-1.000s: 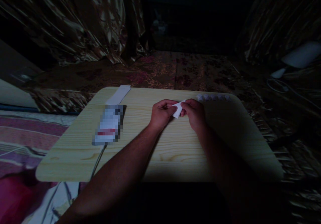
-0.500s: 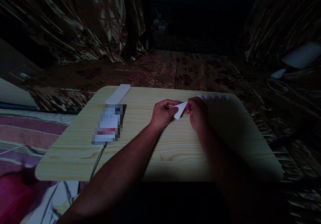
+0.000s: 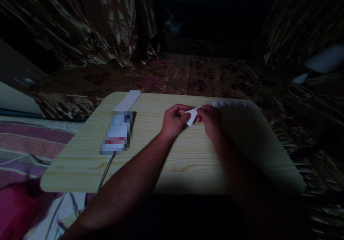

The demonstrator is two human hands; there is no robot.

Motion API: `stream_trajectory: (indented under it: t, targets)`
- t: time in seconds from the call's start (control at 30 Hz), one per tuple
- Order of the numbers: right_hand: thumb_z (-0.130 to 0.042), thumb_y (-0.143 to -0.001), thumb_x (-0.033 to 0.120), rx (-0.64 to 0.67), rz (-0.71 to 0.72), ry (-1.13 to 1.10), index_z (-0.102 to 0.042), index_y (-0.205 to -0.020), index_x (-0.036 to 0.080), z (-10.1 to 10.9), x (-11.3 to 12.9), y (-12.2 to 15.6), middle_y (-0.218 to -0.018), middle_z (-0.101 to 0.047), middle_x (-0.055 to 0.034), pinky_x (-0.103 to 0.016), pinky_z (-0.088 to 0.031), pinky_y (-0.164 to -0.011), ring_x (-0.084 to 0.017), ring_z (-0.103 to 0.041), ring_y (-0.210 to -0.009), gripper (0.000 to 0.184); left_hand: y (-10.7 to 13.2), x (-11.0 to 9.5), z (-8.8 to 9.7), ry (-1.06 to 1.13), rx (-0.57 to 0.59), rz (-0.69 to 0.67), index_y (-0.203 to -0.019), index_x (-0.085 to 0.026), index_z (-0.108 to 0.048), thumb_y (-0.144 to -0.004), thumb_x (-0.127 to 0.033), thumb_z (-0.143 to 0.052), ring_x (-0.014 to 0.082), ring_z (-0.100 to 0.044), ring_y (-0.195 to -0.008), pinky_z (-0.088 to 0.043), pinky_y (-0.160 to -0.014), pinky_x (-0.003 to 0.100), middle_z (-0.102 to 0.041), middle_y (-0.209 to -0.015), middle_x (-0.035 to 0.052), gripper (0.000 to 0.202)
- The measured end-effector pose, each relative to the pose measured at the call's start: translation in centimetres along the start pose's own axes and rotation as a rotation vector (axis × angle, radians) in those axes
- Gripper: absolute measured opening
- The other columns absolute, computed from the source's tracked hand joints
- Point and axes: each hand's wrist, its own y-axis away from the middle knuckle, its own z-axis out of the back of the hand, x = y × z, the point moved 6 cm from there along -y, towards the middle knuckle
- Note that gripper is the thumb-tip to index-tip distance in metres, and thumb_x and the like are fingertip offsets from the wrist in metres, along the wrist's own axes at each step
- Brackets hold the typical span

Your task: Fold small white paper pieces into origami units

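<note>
A small folded piece of white paper [image 3: 192, 116] is held just above the wooden table [image 3: 188, 161]. My left hand [image 3: 174, 120] pinches its left side, the thumb lying on top. At the upper right corner of the paper, my right hand [image 3: 211, 120] grips it between thumb and fingers. Behind my right hand stands a row of several small folded white paper pieces [image 3: 230, 104] near the table's far edge. Flat strips of white paper [image 3: 128, 100] lie at the far left corner.
A blurred-out phone-like device [image 3: 116, 132] lies on the table's left side, its cable [image 3: 106, 172] running over the front edge. Patterned curtains [image 3: 107, 25] hang behind. Striped bedding [image 3: 27, 143] is at the left, a white lamp [image 3: 325, 59] at the right.
My right thumb has moved onto the paper's upper right corner, covering the tip that stood out before. My left hand keeps its pinch. The view has shifted slightly.
</note>
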Motion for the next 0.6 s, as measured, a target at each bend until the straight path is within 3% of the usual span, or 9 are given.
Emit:
stream_trajectory:
  t: [0.43, 0.6]
  targets:
    - [-0.063, -0.079, 0.038, -0.028, 0.116, 0.126, -0.059, -0.072, 0.019, 0.33, 0.96, 0.09, -0.050, -0.056, 0.0046, -0.024, -0.041, -0.051, -0.010, -0.050, -0.047, 0.020, 0.24, -0.17, -0.33, 0.006, 0.017, 0.015, -0.084, -0.014, -0.070, -0.062, -0.026, -0.079, 0.0100, -0.059, -0.056, -0.047, -0.055, 0.022, -0.069, -0.069, 0.0021, 0.027]
    - [-0.064, -0.078, 0.039, -0.052, 0.089, 0.046, -0.058, -0.072, 0.020, 0.44, 0.56, -0.07, -0.050, -0.055, 0.0050, -0.024, -0.041, -0.050, -0.010, -0.049, -0.046, 0.021, 0.27, -0.22, -0.61, 0.048, 0.057, 0.024, -0.088, -0.014, -0.071, -0.061, -0.025, -0.081, 0.0105, -0.061, -0.059, -0.050, -0.060, 0.024, -0.071, -0.073, 0.0032, 0.031]
